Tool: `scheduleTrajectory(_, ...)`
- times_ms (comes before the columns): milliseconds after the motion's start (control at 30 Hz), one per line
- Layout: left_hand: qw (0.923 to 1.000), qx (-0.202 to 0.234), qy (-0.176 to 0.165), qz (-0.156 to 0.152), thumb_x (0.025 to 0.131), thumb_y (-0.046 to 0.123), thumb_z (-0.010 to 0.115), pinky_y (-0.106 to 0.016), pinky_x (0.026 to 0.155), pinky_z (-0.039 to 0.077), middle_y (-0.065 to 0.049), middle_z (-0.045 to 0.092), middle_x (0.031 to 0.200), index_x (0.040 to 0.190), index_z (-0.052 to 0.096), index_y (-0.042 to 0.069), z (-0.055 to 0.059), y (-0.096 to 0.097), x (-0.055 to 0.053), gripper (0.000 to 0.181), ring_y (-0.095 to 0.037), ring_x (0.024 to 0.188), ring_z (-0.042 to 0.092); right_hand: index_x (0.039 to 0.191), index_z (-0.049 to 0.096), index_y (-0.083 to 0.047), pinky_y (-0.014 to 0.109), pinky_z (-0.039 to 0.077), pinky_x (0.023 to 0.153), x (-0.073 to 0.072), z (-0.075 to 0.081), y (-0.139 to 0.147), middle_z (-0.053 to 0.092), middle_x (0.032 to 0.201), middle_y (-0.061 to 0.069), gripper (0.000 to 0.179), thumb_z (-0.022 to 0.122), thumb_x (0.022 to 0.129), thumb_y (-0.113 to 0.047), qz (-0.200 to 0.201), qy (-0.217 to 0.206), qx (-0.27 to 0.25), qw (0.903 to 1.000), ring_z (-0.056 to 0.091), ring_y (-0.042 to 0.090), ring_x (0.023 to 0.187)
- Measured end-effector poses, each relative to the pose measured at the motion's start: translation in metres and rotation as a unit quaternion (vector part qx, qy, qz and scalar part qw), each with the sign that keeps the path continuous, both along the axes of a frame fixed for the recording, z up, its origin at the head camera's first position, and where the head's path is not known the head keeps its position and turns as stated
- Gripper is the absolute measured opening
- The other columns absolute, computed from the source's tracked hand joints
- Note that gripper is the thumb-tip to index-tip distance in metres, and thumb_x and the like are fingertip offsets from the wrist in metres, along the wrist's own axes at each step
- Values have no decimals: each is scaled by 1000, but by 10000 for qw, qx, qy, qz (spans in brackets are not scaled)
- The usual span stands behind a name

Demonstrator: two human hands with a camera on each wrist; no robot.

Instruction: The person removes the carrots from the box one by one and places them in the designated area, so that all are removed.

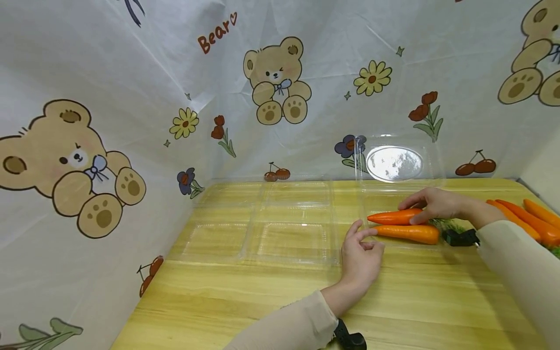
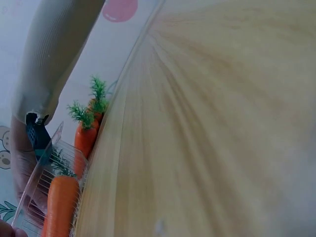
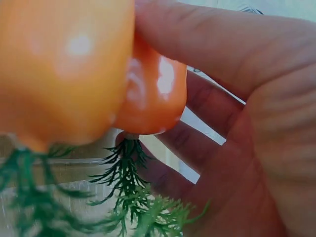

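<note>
My right hand (image 1: 442,203) grips the rear carrot (image 1: 389,217), thumb on its near side and fingers behind. A second carrot (image 1: 407,234) lies in front of it, both in a clear plastic container (image 1: 364,201) with tips pointing left. Green tops (image 3: 131,168) hang beyond the carrots' thick ends in the right wrist view. At the container's left edge, my left hand (image 1: 360,255) holds the rim, one fingertip right at the front carrot's tip. The raised clear lid (image 1: 393,163) leans at the back. In the left wrist view only fingertips (image 2: 11,231) show at the rim.
Two more clear containers (image 1: 290,243) stand side by side on the wooden table (image 1: 245,296), left of the hands. Several loose carrots (image 1: 531,221) lie at the right edge. A bear-print cloth (image 1: 306,146) hangs along the back and left.
</note>
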State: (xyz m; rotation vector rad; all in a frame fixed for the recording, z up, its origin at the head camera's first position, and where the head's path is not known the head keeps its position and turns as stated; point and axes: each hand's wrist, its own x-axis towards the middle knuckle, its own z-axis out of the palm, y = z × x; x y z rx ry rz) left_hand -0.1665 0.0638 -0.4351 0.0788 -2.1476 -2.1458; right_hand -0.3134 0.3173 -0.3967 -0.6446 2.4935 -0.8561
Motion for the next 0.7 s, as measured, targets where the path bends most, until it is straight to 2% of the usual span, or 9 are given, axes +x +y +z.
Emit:
scheduleTrajectory(167,10000,10,22,-18,85,-1,76,-16,68,55,8,52,152,100,77,11,0,0,0,19,0,77,63,133,66,0,18,53,87,-1,0,-3,71,126,14,53,82,88,-24,24,-72,111,9999,66,24,112)
scheduleTrajectory(367,10000,-9,-5,-8,85,-1,75,-16,68,55,15,52,149,100,78,12,1,0,0,20,1,75,62,132,66,1,22,55,86,-1,0,-4,71,123,13,53,83,86,-19,24,-369,-42,9993,64,18,102)
scheduleTrajectory(700,10000,24,-36,26,85,-2,75,-16,67,54,15,53,149,98,78,14,2,0,1,21,0,75,63,127,69,-2,23,55,83,1,3,-3,72,115,8,48,84,84,-16,144,-314,64,9994,63,16,93)
